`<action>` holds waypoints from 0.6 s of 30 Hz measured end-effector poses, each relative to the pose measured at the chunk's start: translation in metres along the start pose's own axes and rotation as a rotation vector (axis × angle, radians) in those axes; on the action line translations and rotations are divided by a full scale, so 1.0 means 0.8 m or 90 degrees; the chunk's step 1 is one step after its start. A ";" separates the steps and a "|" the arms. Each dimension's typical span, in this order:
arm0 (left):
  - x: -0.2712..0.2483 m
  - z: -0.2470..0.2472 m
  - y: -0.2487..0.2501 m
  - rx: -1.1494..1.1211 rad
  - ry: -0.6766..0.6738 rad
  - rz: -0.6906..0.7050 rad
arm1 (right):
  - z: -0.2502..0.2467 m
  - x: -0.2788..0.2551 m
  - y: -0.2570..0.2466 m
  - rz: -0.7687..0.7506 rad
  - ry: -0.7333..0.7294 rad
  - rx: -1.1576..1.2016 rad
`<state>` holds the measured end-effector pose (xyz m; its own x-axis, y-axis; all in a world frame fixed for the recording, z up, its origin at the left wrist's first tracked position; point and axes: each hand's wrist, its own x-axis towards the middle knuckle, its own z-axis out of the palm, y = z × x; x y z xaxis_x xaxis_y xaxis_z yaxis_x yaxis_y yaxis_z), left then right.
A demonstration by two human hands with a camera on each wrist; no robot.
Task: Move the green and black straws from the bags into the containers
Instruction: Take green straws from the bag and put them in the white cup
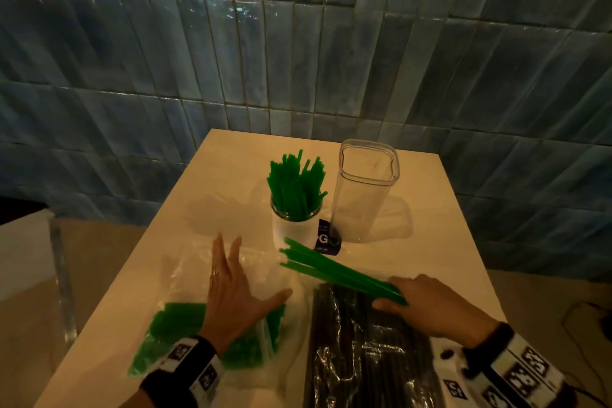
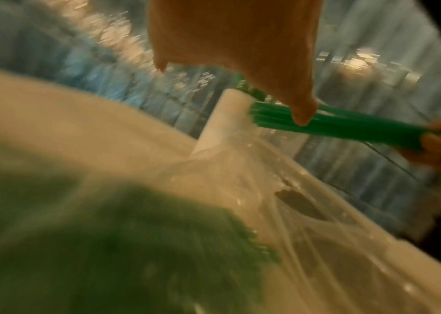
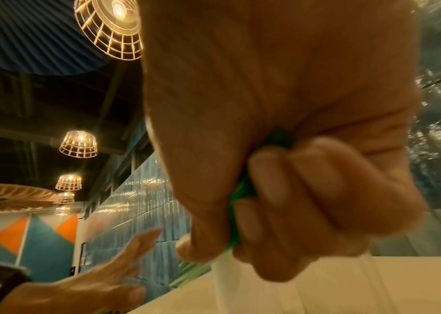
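My right hand [image 1: 427, 303] grips a small bunch of green straws [image 1: 334, 272] by one end; the free ends point toward the white jar [image 1: 293, 232], which stands full of upright green straws [image 1: 296, 189]. In the right wrist view the fingers [image 3: 294, 191] curl round the green bunch [image 3: 240, 191]. My left hand [image 1: 236, 288] hovers flat with fingers spread over the clear bag of green straws [image 1: 172, 325]. The bag of black straws [image 1: 364, 351] lies under my right hand. An empty clear tall container [image 1: 364, 189] stands right of the jar.
The pale table [image 1: 440, 242] ends at a blue tiled wall [image 1: 231, 60]. A crumpled empty clear bag [image 1: 215, 212] lies left of the jar. A dark label [image 1: 326, 237] sits between jar and container. A cable [image 1: 583, 315] lies on the floor at right.
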<state>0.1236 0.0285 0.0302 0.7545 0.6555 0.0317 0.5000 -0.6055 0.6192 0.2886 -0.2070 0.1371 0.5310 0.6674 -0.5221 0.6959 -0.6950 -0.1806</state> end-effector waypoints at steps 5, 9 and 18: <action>0.007 -0.006 0.037 0.193 0.064 0.347 | 0.006 0.005 -0.044 -0.119 0.006 0.033; 0.009 -0.023 0.048 0.226 -0.087 0.225 | -0.002 0.007 -0.070 -0.160 0.048 0.042; 0.003 -0.022 0.047 0.098 -0.176 0.164 | -0.013 0.026 -0.088 -0.283 0.424 0.465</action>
<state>0.1370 0.0151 0.0674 0.9387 0.3405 -0.0549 0.3219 -0.8079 0.4936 0.2557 -0.1418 0.1480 0.6112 0.7572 0.2304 0.5519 -0.1991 -0.8098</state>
